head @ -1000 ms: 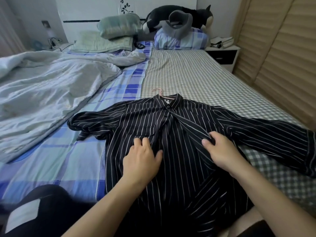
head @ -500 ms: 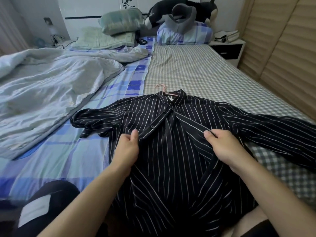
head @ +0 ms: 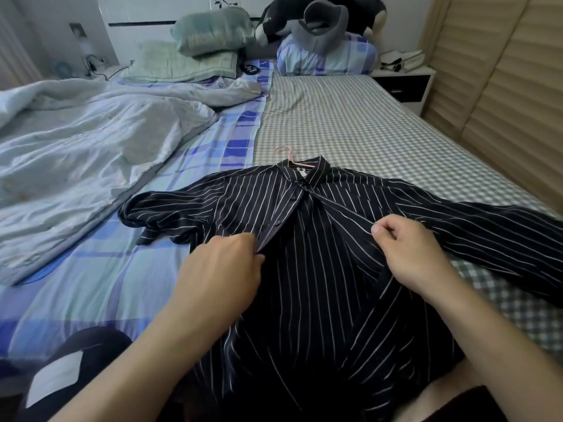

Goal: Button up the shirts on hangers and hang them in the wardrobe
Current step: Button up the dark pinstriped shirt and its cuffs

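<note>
A black shirt with thin white stripes [head: 316,269] lies flat on the bed, sleeves spread to both sides. A pink hanger [head: 288,155] sticks out of its collar, hook pointing away from me. My left hand [head: 225,266] pinches the button placket at chest height and lifts its edge. My right hand [head: 408,251] pinches the other front panel about level with it. The two front edges lie apart below the collar, with small dark buttons showing along the left one.
A rumpled pale blue duvet [head: 79,153] covers the bed's left half. Pillows [head: 210,41] and a plush toy [head: 323,22] sit at the headboard. A nightstand [head: 405,83] stands at the far right beside louvred wardrobe doors [head: 499,95]. A black-and-white object [head: 61,379] lies at the lower left.
Both hands went from lying on the shirt front to pinching its two front edges. The left hand has lifted the button placket, and the view shifted slightly.
</note>
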Motion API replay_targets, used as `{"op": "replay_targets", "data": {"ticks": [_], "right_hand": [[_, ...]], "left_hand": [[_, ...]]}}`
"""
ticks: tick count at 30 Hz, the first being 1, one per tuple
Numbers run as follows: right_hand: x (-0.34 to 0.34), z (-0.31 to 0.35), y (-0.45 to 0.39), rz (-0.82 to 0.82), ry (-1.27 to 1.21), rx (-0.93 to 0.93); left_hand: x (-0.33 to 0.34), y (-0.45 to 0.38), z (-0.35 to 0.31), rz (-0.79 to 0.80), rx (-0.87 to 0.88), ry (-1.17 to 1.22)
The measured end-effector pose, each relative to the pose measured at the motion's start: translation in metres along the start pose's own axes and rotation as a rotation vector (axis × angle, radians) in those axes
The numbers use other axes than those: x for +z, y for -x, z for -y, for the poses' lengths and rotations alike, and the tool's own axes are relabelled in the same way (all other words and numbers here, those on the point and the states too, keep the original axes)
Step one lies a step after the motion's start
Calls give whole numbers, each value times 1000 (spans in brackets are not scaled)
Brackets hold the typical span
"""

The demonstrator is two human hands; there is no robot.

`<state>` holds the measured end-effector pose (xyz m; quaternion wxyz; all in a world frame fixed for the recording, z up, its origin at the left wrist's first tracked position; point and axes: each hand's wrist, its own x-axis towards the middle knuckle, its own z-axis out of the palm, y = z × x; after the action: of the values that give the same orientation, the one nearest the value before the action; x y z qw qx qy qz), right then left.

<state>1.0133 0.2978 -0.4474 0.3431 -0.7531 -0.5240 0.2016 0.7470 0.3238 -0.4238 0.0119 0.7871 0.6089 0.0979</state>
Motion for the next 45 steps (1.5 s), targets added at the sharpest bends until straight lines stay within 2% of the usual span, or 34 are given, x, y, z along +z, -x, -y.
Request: {"op": "replay_targets", "data": {"ticks": [2,3,4,6,7,8,9,11,12,13,15,17,18,22,26,30,32,35,40,43,45], "right_hand": [[0,5,-1,-30,36,-16],[1,7,0,-63,52,-30],[2,9,1,-102,69,-48],[7,9,4,-111,139,-100],[11,8,6,-33,213,-116],[16,6,7,86,298,-109],[20,4,8,220,376,-75],[20,6,8,404,461,2],[17,10,6,419,459,12],[15,16,0,377,435,-5],[17,31,-22,179,344,-83],[38,40,-58,14,237,-156],[54,42,-76,3,199,-165],[108,29,-116,158,196,-25],[113,19,-137,177,374,-40],[121,19,-139,122,430,-35],[121,18,-144,110,415,29],[105,16,-156,167,172,197],[89,14,-157,356,-538,389],[94,18,-158,421,-537,363],[101,21,-157,363,-417,311]], "left_hand": [[-1,0,-22,-76,67,116],[6,1,-34,-55,93,207],[17,2,-44,35,105,273],[43,4,-61,382,158,237],[52,3,-63,578,196,172],[54,-2,-61,709,213,161],[51,-12,-57,770,216,204],[41,-39,-48,708,214,333],[36,-56,-45,595,187,384],[35,-74,-43,445,146,427],[45,-111,-41,180,28,555],[67,-144,-44,92,-85,719],[80,-157,-46,97,-123,766],[123,-180,-39,135,-149,758],[141,-185,-29,183,-124,892],[138,-192,-31,228,-140,865],[136,-193,-33,258,-129,816],[135,-192,-38,239,-79,699],[135,-194,-41,215,-111,666],[136,-197,-38,247,-147,731],[133,-198,-38,285,-199,858]]}}
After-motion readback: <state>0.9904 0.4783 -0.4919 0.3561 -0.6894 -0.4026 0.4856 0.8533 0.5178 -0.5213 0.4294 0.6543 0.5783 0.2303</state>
